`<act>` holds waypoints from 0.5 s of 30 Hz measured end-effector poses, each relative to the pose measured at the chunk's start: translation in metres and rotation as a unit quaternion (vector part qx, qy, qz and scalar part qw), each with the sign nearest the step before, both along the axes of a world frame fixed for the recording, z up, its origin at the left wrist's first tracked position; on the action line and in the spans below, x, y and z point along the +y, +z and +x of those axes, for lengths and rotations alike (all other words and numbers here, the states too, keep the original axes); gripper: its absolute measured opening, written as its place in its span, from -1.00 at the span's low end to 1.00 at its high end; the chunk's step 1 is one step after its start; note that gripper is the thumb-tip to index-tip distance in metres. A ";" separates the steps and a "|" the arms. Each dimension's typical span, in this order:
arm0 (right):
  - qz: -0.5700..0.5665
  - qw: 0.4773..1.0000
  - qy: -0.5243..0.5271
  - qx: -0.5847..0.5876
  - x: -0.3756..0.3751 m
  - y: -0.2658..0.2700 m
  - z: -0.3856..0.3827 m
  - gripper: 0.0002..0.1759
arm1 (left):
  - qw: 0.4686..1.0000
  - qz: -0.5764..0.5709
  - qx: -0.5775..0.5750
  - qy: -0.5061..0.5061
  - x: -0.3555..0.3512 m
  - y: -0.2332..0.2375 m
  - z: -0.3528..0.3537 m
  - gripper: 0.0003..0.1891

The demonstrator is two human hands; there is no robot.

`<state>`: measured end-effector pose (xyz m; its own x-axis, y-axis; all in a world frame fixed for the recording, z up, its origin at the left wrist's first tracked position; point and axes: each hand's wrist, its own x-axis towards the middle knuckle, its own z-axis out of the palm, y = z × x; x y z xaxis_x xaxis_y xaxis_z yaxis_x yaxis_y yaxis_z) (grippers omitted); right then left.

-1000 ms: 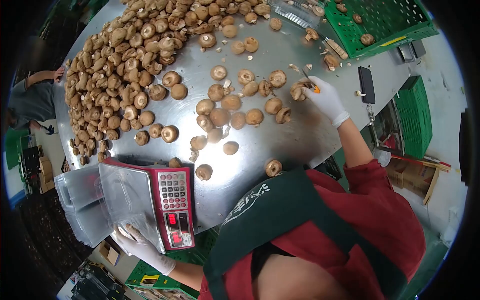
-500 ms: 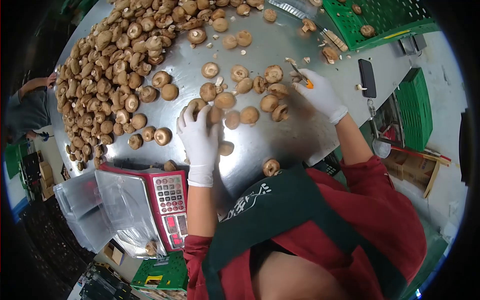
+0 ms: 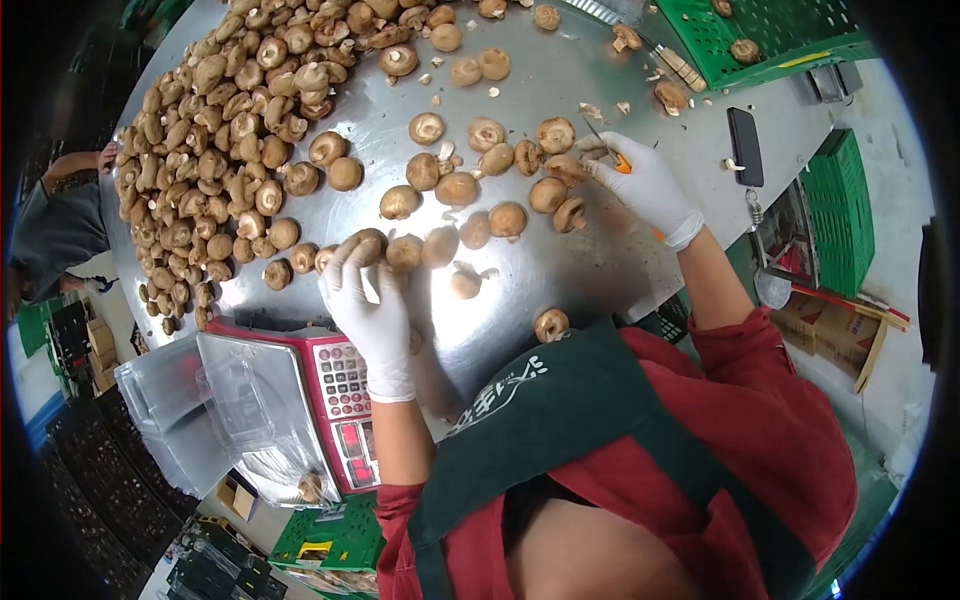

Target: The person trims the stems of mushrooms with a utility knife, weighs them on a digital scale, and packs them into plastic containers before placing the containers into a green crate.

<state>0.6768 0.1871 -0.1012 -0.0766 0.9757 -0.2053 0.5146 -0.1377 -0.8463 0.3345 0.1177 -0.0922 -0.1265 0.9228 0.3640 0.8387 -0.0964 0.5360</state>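
L hand (image 3: 362, 310), white glove: positioned over bench (image 3: 530, 290), fingers bent at a mushroom (image 3: 377, 243), fingertips touching cap; cannot tell if grip is closed on it, as fingers cover part. R hand (image 3: 645, 190), white glove: grip clenched on knife w/ orange handle (image 3: 624, 163); blade projects past fingers, tip toward far side of bench. Ref. mushroom locations: main pile (image 3: 230, 150) at far L of bench, stacked several deep; loose mushrooms (image 3: 457, 189) spread btwn both hands, some cap up, some stem up; one mushroom (image 3: 551, 325) apart, near apron (image 3: 560, 400). Stem trimmings (image 3: 590, 109) lie just beyond blade. Scale (image 3: 342, 380), red housing w/ keypad & lit red display, sits near L forearm; clear plastic tray (image 3: 250, 385) on top. Adj. clear trays (image 3: 170, 420) stand just beside scale, L side. Far R: green crate (image 3: 820, 55) w/ a few mushrooms inside; wood-handled tool (image 3: 681, 68) lies next to it; phone (image 3: 745, 147) flat on bench, R of R hand. Co-worker's hand (image 3: 107, 157) at far L edge of bench, near pile; details too small to tell.
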 end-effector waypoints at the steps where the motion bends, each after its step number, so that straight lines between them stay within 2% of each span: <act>1: -0.002 1.000 0.006 -0.002 0.000 0.006 -0.002 -0.57 | 1.000 0.004 0.028 -0.005 -0.003 0.003 0.005 -0.70; 3: -0.005 1.000 0.017 -0.012 0.000 0.017 -0.009 -0.56 | 0.994 -0.044 0.048 -0.085 -0.006 0.007 0.022 -0.58; 5: -0.005 0.999 0.026 -0.029 -0.001 0.024 -0.016 -0.55 | 0.975 -0.114 0.139 -0.134 -0.006 0.004 0.036 -0.49; 6: 0.004 0.999 0.026 -0.039 -0.003 0.024 -0.018 -0.55 | 0.974 -0.127 0.139 -0.122 -0.004 -0.005 0.038 -0.40; 9: 0.016 0.999 0.022 -0.046 -0.009 0.025 -0.018 -0.57 | 0.983 -0.149 0.043 -0.101 0.003 -0.010 0.031 -0.39; 10: 0.010 0.999 0.021 -0.031 -0.009 0.027 -0.017 -0.58 | 0.987 -0.117 -0.036 -0.101 0.002 -0.008 0.028 -0.38; 11: 0.005 1.000 0.020 -0.015 -0.010 0.029 -0.017 -0.60 | 0.962 -0.182 -0.172 -0.106 0.000 -0.001 0.022 -0.43; 12: -0.032 0.999 0.014 0.025 -0.012 0.037 -0.020 -0.61 | 0.883 -0.222 -0.402 -0.098 -0.005 0.005 0.022 -0.42; 13: -0.069 0.995 0.010 0.066 -0.012 0.049 -0.025 -0.63 | 0.750 -0.248 -0.607 -0.082 -0.009 0.009 0.021 -0.40; 15: -0.131 0.982 0.009 0.138 -0.013 0.053 -0.032 -0.66 | 0.621 -0.240 -0.739 -0.109 -0.016 0.001 0.012 -0.42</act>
